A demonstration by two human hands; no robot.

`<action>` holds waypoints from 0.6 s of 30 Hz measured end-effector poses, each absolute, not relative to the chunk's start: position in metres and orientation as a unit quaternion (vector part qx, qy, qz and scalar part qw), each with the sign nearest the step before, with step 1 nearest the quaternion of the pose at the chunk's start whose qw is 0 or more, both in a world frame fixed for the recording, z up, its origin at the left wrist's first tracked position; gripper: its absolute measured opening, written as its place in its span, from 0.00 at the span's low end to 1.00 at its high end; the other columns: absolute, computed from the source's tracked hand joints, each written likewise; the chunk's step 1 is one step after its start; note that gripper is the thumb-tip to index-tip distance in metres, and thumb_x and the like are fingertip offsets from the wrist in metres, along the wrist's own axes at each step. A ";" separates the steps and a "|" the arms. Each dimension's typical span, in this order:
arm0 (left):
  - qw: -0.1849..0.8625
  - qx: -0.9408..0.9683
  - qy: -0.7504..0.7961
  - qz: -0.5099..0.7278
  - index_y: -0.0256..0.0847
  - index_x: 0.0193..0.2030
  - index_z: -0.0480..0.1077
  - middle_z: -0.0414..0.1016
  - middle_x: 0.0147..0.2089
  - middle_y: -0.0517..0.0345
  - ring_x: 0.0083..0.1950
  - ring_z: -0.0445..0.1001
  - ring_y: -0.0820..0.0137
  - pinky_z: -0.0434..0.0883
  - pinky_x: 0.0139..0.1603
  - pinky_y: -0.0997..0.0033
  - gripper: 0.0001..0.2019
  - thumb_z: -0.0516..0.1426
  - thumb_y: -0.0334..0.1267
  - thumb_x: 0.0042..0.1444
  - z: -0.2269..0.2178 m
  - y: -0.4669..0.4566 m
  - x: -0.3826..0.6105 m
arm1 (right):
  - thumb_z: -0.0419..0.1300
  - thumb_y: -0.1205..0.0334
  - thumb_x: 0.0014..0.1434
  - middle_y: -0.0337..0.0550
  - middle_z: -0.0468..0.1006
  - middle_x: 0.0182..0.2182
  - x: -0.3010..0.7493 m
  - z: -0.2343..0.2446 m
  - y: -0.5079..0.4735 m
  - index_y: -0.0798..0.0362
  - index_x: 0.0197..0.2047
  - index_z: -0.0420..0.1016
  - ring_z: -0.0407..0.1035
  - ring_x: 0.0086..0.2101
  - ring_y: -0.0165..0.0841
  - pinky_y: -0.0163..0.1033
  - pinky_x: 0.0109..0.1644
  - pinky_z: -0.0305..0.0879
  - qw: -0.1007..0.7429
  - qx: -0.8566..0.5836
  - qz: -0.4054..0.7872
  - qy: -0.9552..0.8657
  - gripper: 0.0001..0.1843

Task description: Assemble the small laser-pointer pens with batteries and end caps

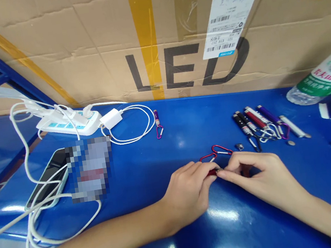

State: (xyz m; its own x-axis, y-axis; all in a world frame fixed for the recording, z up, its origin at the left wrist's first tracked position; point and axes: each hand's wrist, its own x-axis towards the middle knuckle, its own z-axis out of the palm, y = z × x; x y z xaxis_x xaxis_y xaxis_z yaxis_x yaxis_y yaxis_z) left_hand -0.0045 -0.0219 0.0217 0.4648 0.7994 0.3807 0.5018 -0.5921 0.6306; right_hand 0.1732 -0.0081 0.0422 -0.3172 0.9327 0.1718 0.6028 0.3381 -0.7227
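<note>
My left hand [190, 188] is curled around a small red keychain flashlight [212, 171] on the blue table. Its red carabiner clip [216, 152] sticks out just beyond my fingers. My right hand [262, 176] pinches at the tip of the same flashlight, fingers pressed together; what it pinches is too small to make out. A small loose metal part [239, 146] lies close beyond my right hand.
Several keychain flashlights [259, 124] lie in a row at the right. A purple one [157, 122] lies alone mid-table. A power strip [69, 124] with chargers and cables, and a phone [49, 176], sit left. A water bottle [323, 79] lies far right. A cardboard box [152, 34] walls the back.
</note>
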 end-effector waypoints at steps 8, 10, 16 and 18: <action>0.241 0.810 0.408 0.345 0.37 0.45 0.67 0.75 0.36 0.54 0.35 0.74 0.68 0.73 0.39 0.67 0.10 0.47 0.30 0.62 0.023 -0.021 -0.005 | 0.60 0.53 0.52 0.36 0.70 0.14 0.170 0.046 -0.009 0.52 0.20 0.72 0.62 0.15 0.26 0.31 0.18 0.61 0.317 -0.512 0.295 -0.742 0.15; 0.255 0.801 0.414 0.349 0.38 0.45 0.67 0.76 0.38 0.54 0.37 0.75 0.68 0.73 0.41 0.67 0.10 0.47 0.30 0.62 0.023 -0.021 -0.005 | 0.61 0.53 0.51 0.36 0.71 0.15 0.170 0.046 -0.009 0.52 0.22 0.73 0.63 0.15 0.26 0.31 0.17 0.62 0.326 -0.512 0.291 -0.740 0.13; 0.284 0.787 0.419 0.354 0.39 0.46 0.67 0.76 0.41 0.54 0.41 0.75 0.68 0.72 0.45 0.67 0.10 0.49 0.29 0.61 0.021 -0.020 -0.005 | 0.63 0.56 0.50 0.36 0.73 0.17 0.170 0.044 -0.010 0.52 0.26 0.74 0.64 0.15 0.25 0.30 0.17 0.64 0.344 -0.508 0.316 -0.724 0.09; 0.284 0.787 0.420 0.351 0.39 0.46 0.67 0.76 0.41 0.54 0.40 0.75 0.68 0.73 0.45 0.67 0.10 0.49 0.30 0.61 0.021 -0.019 -0.005 | 0.64 0.56 0.50 0.38 0.75 0.21 0.170 0.042 -0.009 0.52 0.30 0.74 0.65 0.16 0.25 0.30 0.17 0.65 0.356 -0.500 0.333 -0.716 0.09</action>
